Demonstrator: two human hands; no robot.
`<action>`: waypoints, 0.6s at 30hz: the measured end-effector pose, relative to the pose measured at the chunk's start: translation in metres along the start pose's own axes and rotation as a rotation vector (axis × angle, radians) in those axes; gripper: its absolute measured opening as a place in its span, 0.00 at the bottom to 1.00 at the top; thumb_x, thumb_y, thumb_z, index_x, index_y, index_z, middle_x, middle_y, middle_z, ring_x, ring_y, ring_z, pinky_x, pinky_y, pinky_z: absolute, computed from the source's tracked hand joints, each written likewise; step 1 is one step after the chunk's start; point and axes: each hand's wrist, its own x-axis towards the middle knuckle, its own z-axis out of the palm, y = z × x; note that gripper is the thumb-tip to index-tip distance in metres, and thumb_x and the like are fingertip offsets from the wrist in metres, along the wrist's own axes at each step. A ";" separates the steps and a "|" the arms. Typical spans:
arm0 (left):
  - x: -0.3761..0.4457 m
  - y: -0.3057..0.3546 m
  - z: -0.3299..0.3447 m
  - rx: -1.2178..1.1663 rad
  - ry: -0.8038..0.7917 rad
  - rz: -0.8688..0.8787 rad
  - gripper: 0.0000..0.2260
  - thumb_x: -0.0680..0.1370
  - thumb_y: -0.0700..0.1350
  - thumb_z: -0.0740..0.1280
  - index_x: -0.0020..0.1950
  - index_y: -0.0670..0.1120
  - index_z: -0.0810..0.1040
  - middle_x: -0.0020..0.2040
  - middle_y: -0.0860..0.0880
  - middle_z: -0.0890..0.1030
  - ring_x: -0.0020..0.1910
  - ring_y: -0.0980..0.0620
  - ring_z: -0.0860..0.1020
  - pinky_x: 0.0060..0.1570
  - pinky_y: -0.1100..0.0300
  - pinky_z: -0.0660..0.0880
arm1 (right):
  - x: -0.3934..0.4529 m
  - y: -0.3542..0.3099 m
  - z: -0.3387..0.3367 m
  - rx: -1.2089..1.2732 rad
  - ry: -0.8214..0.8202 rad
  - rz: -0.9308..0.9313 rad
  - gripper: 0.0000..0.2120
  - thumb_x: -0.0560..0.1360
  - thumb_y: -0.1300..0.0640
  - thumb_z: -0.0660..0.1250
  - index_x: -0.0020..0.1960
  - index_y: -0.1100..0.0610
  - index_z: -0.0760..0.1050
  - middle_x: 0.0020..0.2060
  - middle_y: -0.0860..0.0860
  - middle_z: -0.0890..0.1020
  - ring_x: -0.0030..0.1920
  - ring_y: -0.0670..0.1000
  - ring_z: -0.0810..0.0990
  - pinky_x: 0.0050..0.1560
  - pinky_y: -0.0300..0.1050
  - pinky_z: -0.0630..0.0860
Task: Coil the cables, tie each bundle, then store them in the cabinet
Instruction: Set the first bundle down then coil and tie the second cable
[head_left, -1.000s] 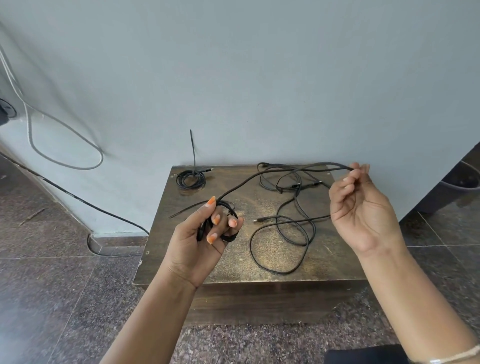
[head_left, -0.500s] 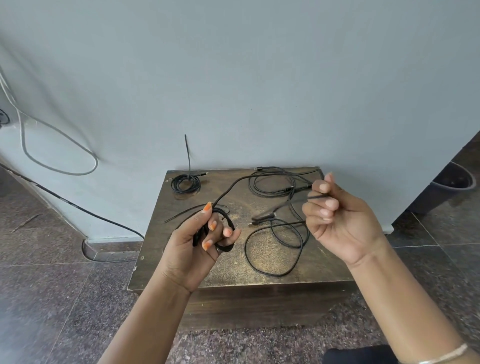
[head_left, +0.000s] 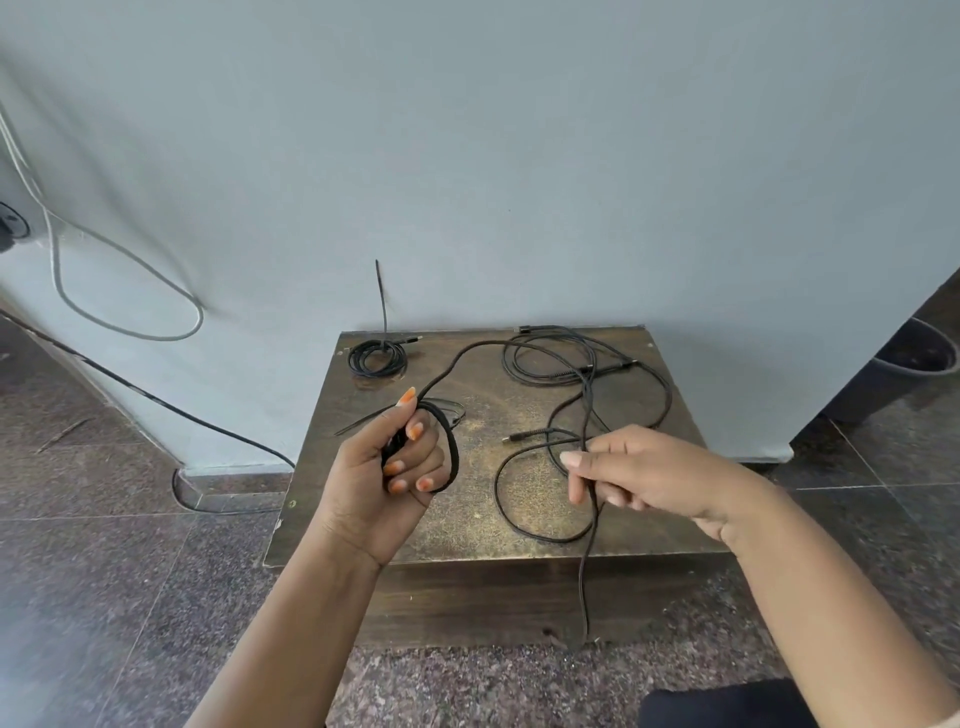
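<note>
Left hand (head_left: 387, 467) raised palm-up over the bench (head_left: 467, 525), fingers curled around a small cable coil (head_left: 451, 452). Right hand (head_left: 649, 475) reaches leftward, fingers pinching the cable's (head_left: 586, 571) hanging length. No readable writing.

The desk (head_left: 467, 525) is a low, dark wooden block with a worn, brass-toned top, set on a speckled stone floor (head_left: 104, 597) with its far edge against the pale wall. At the far-left corner of the top lies a small coiled black cable (head_left: 377, 358), one end of which stands upright against the wall; a thin black tie strip (head_left: 363, 422) lies just in front of it. The right half of the top carries loose black cables (head_left: 566, 358) in overlapping loops, one loop (head_left: 519, 525) reaching close to the near edge and one plug end (head_left: 514, 438) lying near the centre.
</note>
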 end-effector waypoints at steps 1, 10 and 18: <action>0.000 0.000 0.000 0.001 -0.002 -0.018 0.15 0.77 0.48 0.62 0.32 0.46 0.70 0.21 0.55 0.61 0.20 0.57 0.53 0.22 0.66 0.61 | 0.004 0.004 0.001 -0.144 0.097 0.064 0.17 0.78 0.43 0.61 0.39 0.52 0.81 0.26 0.45 0.75 0.28 0.42 0.73 0.35 0.39 0.68; 0.001 -0.010 0.010 0.061 -0.002 -0.222 0.14 0.77 0.47 0.60 0.33 0.45 0.70 0.22 0.54 0.59 0.18 0.59 0.57 0.21 0.66 0.60 | 0.020 0.006 0.037 -0.531 0.705 -0.196 0.36 0.74 0.48 0.69 0.76 0.47 0.54 0.69 0.48 0.67 0.66 0.49 0.69 0.59 0.42 0.69; -0.003 -0.016 0.018 0.054 -0.007 -0.286 0.14 0.78 0.49 0.61 0.35 0.44 0.73 0.22 0.54 0.60 0.18 0.59 0.58 0.22 0.67 0.64 | 0.032 -0.009 0.070 -0.435 0.645 -0.520 0.09 0.77 0.61 0.65 0.56 0.54 0.78 0.48 0.46 0.80 0.52 0.48 0.77 0.53 0.47 0.72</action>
